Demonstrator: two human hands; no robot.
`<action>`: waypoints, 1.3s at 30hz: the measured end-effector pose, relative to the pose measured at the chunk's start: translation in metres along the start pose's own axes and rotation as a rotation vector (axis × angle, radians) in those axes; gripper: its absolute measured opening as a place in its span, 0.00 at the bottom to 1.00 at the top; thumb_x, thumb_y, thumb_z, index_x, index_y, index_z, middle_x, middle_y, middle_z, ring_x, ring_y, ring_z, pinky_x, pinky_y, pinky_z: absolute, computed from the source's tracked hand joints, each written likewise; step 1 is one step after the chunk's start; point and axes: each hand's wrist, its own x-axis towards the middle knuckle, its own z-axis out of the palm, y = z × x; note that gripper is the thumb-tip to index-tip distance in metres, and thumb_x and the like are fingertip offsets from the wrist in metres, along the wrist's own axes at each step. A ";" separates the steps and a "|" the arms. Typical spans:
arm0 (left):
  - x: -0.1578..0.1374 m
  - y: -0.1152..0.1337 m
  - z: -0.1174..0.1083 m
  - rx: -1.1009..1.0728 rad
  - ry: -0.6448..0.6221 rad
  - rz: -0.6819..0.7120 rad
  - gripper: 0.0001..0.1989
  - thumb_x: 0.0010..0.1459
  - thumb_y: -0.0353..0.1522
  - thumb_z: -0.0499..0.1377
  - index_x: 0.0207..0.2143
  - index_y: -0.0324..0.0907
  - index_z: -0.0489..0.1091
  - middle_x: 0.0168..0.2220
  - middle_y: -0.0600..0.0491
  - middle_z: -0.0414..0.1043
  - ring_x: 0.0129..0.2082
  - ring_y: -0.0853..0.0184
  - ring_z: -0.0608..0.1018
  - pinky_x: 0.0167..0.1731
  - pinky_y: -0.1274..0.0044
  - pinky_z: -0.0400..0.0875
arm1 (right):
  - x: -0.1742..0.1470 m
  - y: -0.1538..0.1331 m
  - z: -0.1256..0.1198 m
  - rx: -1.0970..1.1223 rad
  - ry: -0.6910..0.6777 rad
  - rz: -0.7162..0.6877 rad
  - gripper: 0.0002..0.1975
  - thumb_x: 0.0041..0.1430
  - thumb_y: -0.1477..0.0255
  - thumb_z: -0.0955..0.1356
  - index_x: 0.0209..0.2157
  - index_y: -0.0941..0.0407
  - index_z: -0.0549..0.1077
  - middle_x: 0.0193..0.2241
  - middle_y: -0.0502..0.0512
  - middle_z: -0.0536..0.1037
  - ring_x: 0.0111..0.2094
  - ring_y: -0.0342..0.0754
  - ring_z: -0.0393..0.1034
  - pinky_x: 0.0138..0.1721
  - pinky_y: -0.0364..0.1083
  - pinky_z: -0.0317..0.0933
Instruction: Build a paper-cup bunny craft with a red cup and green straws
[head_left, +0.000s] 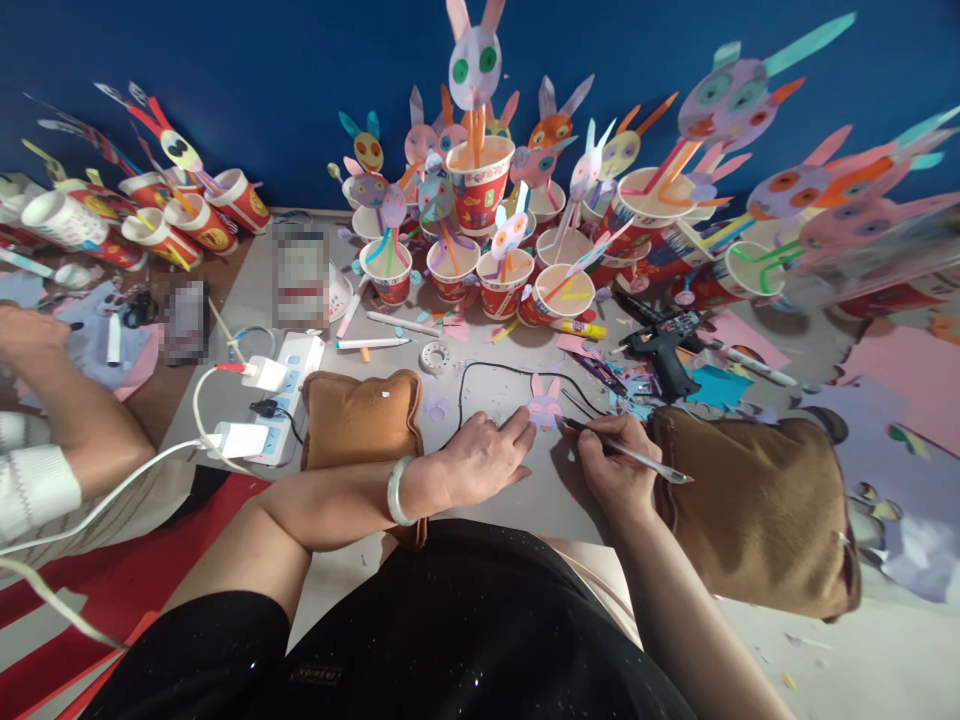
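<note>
A small paper rabbit face (545, 408), purple with pink ears, lies flat on the grey table in front of me. My left hand (484, 460) rests palm down beside it, fingers stretched out and the fingertips at its left edge. In my right hand (621, 462) is a pen (649, 460) with a clear barrel, its dark tip pointing at the right side of the rabbit face. Whether the tip touches the paper I cannot tell. A thin black cord (487, 367) curves behind the face.
Paper cups with rabbit figures (480, 185) crowd the back. A glue gun (664, 350) lies right of centre, near paper scraps (720, 385). Brown cushions (364, 415) flank my arms. A power strip (289, 400) with cables stands left, near another person's arm (82, 410).
</note>
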 end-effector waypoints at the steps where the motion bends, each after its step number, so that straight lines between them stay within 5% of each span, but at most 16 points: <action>1: 0.000 0.000 -0.001 -0.002 -0.005 0.003 0.28 0.68 0.46 0.53 0.62 0.36 0.64 0.65 0.37 0.61 0.32 0.67 0.78 0.37 0.70 0.66 | 0.000 0.000 0.000 -0.003 0.007 -0.001 0.04 0.52 0.70 0.67 0.26 0.53 0.66 0.21 0.49 0.75 0.21 0.47 0.69 0.27 0.45 0.62; 39: -0.001 0.000 -0.006 0.018 -0.044 -0.004 0.29 0.68 0.46 0.53 0.63 0.37 0.62 0.66 0.35 0.59 0.32 0.67 0.78 0.37 0.71 0.66 | 0.000 -0.003 -0.001 0.122 0.109 0.023 0.04 0.53 0.69 0.66 0.27 0.51 0.66 0.22 0.50 0.74 0.24 0.49 0.70 0.28 0.48 0.67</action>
